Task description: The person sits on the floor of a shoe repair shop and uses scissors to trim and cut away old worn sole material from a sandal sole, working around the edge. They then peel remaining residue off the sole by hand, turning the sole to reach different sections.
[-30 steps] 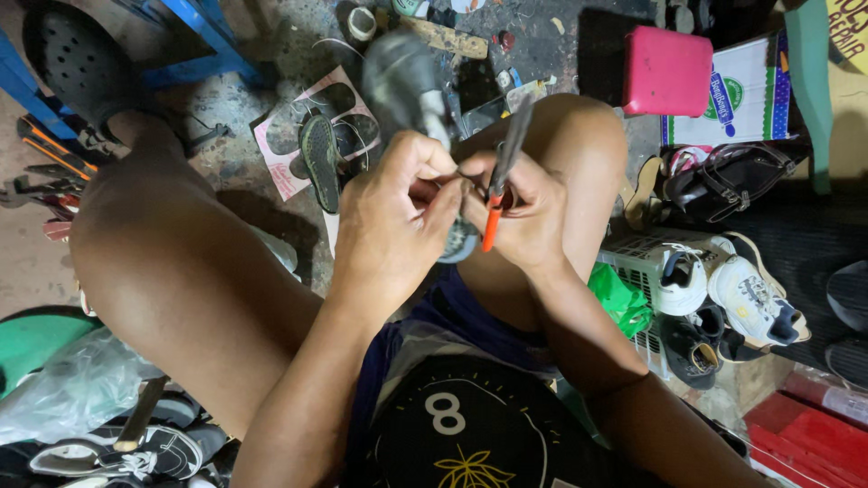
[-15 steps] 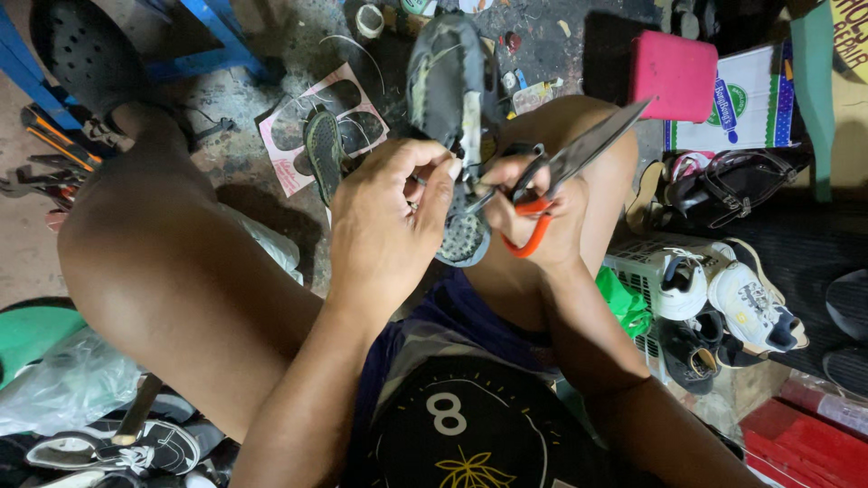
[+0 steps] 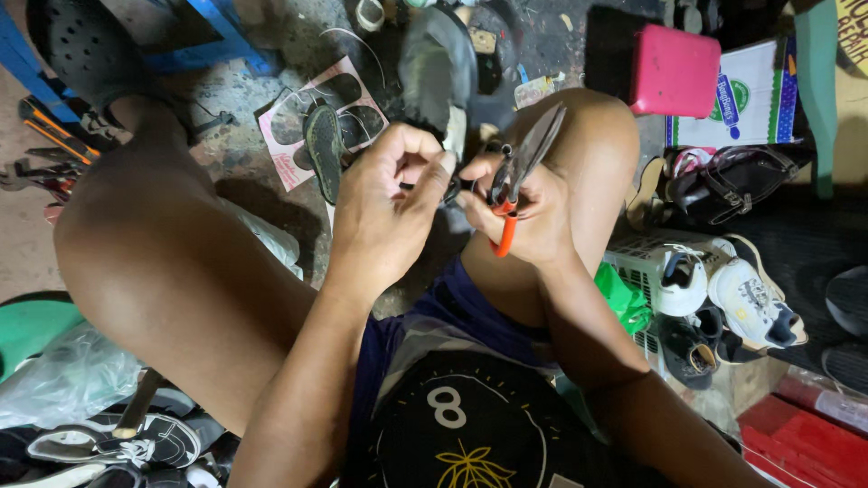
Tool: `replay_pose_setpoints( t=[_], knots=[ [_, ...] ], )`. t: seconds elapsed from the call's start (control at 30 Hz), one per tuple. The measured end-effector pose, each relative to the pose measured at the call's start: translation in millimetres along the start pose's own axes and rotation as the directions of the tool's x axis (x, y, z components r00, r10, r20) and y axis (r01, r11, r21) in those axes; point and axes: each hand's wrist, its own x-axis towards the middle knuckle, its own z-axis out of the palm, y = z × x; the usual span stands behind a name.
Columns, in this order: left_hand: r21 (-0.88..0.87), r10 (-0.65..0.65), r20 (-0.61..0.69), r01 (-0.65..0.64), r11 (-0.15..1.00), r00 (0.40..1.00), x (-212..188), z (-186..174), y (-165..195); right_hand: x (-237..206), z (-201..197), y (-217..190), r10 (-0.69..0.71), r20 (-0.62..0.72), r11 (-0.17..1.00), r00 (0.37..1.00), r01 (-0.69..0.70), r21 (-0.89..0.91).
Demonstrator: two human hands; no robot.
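My left hand (image 3: 384, 212) pinches the near end of a dark grey shoe (image 3: 438, 68), which stands sole outward between my knees. My right hand (image 3: 529, 212) grips a pair of scissors with orange handles (image 3: 517, 176); the blades point up and to the right, just beside the shoe. Both hands meet at the shoe's lower end, and my fingers hide the spot where they touch it.
On the concrete floor lie black insoles on pink paper (image 3: 321, 122), hand tools (image 3: 41, 149) at far left and a blue frame (image 3: 217, 32). To the right stand a pink box (image 3: 674, 72), black sandals (image 3: 737, 185), white sneakers (image 3: 737, 294) and a red box (image 3: 814, 434).
The scissors have swung from pointing down along the shoe to pointing up and right. Both hands and the shoe have shifted slightly upward in view.
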Motion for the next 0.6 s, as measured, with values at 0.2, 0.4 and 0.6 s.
replay_pose_setpoints(
  t=[0.2,0.4,0.6],
  knots=[
    [-0.348,0.011,0.108,0.028,0.937,0.994,5,4,-10,1,-5,-7,-0.1,-0.073,0.995,0.992,0.098,-0.032],
    [-0.318,0.071,0.123,-0.028,0.948,0.99,2,6,-9,-8,-4,-17,0.042,-0.073,0.999,0.996,-0.042,-0.009],
    [-0.261,0.094,0.199,-0.04,0.965,0.975,2,12,5,-13,-11,-30,0.107,-0.105,0.993,0.989,-0.102,0.051]
  ],
)
